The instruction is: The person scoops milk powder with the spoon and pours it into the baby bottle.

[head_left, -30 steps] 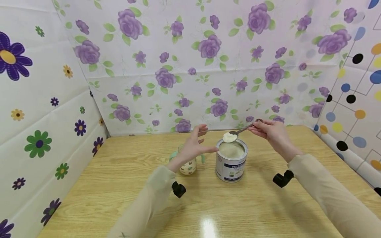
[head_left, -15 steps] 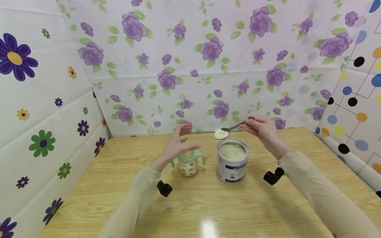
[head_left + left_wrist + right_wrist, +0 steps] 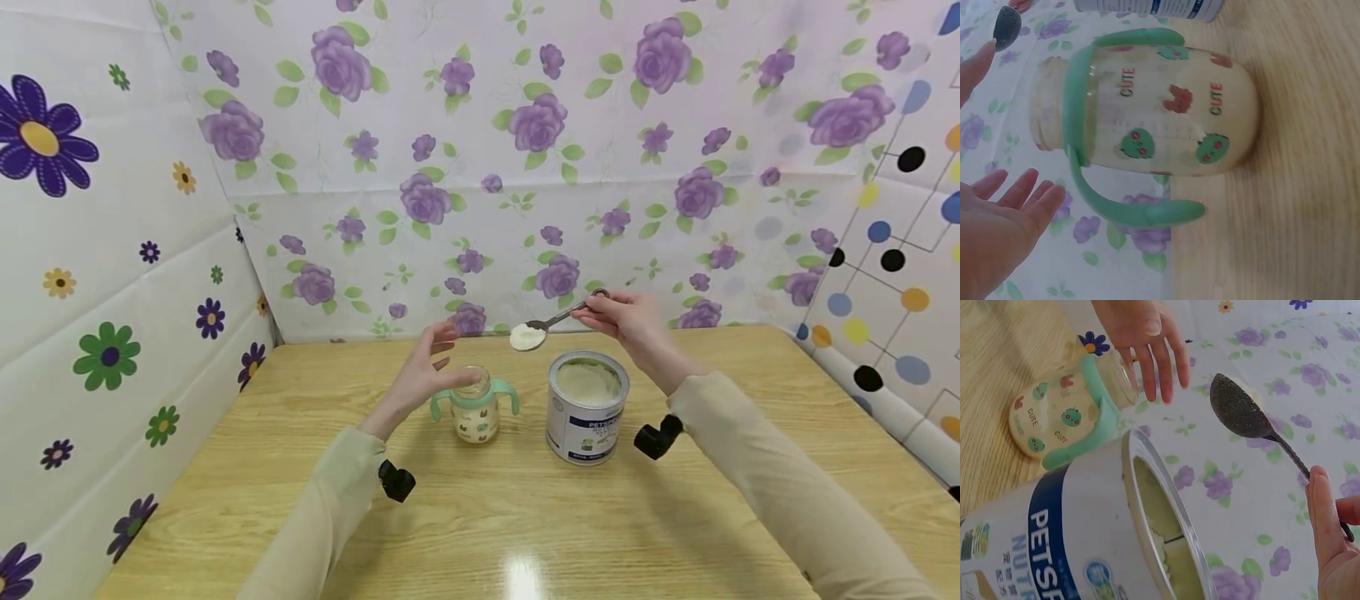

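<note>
My right hand [image 3: 630,329] pinches the spoon [image 3: 1239,411] near its handle's end, the bowl upright and heaped with powder [image 3: 527,337] (level, I'd judge, so none spills), above the gap between bottle [image 3: 477,422] and tin [image 3: 583,431]. My left hand [image 3: 418,381], fingers spread and gripping nothing, hangs near the bottle's mouth, perhaps to leave it free. Bottle and tin stand uncovered, near each other on the table [image 3: 480,529], probably for a short reach.

The head view is bright (glare whitens the table [image 3: 465,533]), wrist views dimmer.
</note>
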Demonstrator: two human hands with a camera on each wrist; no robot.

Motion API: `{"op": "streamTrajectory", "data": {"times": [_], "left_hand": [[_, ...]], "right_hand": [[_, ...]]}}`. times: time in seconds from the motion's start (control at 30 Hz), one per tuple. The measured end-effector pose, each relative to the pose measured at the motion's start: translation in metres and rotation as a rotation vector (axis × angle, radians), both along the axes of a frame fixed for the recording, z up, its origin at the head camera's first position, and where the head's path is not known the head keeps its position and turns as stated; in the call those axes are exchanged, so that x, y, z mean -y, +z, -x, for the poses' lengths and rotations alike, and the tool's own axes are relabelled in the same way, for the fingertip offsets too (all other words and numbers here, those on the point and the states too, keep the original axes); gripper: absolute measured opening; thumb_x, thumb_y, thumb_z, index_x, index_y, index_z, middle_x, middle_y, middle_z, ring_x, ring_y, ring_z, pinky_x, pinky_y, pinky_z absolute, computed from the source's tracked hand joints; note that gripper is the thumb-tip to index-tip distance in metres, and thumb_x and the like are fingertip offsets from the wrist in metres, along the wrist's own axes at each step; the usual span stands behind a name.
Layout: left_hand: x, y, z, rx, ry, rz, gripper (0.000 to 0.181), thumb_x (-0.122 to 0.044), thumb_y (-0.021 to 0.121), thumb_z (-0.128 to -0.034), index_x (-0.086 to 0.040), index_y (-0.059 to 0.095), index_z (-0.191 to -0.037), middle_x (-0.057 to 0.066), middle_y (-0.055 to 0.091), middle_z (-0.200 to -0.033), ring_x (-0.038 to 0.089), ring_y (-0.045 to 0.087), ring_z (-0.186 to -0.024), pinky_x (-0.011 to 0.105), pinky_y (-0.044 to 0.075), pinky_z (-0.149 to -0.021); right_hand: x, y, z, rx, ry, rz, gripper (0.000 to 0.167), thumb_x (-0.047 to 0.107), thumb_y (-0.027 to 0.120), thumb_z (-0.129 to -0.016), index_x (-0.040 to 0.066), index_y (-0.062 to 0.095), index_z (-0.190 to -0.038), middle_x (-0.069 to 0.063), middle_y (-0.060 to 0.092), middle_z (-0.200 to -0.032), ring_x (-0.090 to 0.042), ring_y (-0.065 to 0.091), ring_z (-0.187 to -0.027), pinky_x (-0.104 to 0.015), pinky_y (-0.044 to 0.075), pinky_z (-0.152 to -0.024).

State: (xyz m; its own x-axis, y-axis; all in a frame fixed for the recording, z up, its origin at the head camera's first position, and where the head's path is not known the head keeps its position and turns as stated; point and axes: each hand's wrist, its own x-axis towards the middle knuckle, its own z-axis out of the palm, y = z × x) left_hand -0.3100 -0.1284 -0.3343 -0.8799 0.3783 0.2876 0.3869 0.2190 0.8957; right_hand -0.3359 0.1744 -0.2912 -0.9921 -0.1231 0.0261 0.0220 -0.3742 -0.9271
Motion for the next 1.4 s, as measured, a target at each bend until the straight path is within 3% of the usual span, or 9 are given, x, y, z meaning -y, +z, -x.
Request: {"op": "streamTrajectory", "data": {"times": [0.37,0.67,0.87,1.1,1.23,1.4], "left_hand": [[0.008,-0.020,0.003,0.050,-0.057,-0.011,0.077,-0.003,0.070,-0.0765,0.003,0.023,-0.137,0.024,0.029,-0.134,0.040,0.027,-0.122,0.051,0.024,-0.098],[0.010,-0.027,0.002,0.100,-0.047,0.027,0.073,-0.006,0.071,-0.0765,0.001,0.029,-0.135,0.021,0.034,-0.133,0.036,0.032,-0.120,0.053,0.025,-0.095],[0.009,-0.032,0.004,0.096,-0.053,0.057,0.072,-0.007,0.073,-0.0758,0.001,0.032,-0.134,0.021,0.035,-0.133,0.034,0.034,-0.118,0.048,0.034,-0.091],[0.010,-0.036,0.006,0.085,-0.076,0.101,0.065,-0.010,0.074,-0.0761,0.003,0.040,-0.130,0.020,0.044,-0.125,0.035,0.039,-0.114,0.047,0.035,-0.090],[0.013,-0.049,0.016,0.100,-0.095,0.083,0.061,-0.011,0.074,-0.0764,-0.001,0.044,-0.129,0.018,0.047,-0.123,0.034,0.041,-0.114,0.047,0.035,-0.090],[0.014,-0.064,0.027,0.103,-0.073,0.073,0.060,-0.017,0.077,-0.0740,-0.008,0.048,-0.126,0.010,0.051,-0.120,0.026,0.043,-0.113,0.045,0.035,-0.091]], "right_hand": [[0.023,-0.004,0.002,0.013,-0.002,-0.049,0.019,-0.003,0.052,-0.090,-0.013,0.049,-0.105,-0.017,0.063,-0.082,-0.023,0.064,-0.080,-0.028,0.047,-0.076],[0.034,-0.007,0.004,0.011,0.010,-0.065,0.018,-0.003,0.052,-0.090,-0.010,0.050,-0.106,-0.016,0.063,-0.081,-0.023,0.064,-0.079,-0.029,0.048,-0.075],[0.042,-0.009,0.005,0.020,0.004,-0.099,0.022,-0.003,0.053,-0.089,-0.014,0.050,-0.108,-0.016,0.064,-0.080,-0.023,0.065,-0.077,-0.030,0.047,-0.076],[0.052,-0.009,0.004,0.021,-0.009,-0.161,0.021,-0.001,0.057,-0.088,-0.012,0.054,-0.106,-0.017,0.065,-0.077,-0.023,0.065,-0.074,-0.029,0.049,-0.073],[0.057,-0.010,0.005,0.012,-0.010,-0.184,0.022,-0.001,0.057,-0.088,-0.012,0.054,-0.107,-0.017,0.065,-0.077,-0.022,0.065,-0.073,-0.029,0.049,-0.071],[0.062,-0.011,0.005,-0.006,-0.016,-0.217,0.021,-0.001,0.057,-0.088,-0.012,0.055,-0.105,-0.017,0.064,-0.076,-0.022,0.065,-0.072,-0.029,0.049,-0.071]]}}
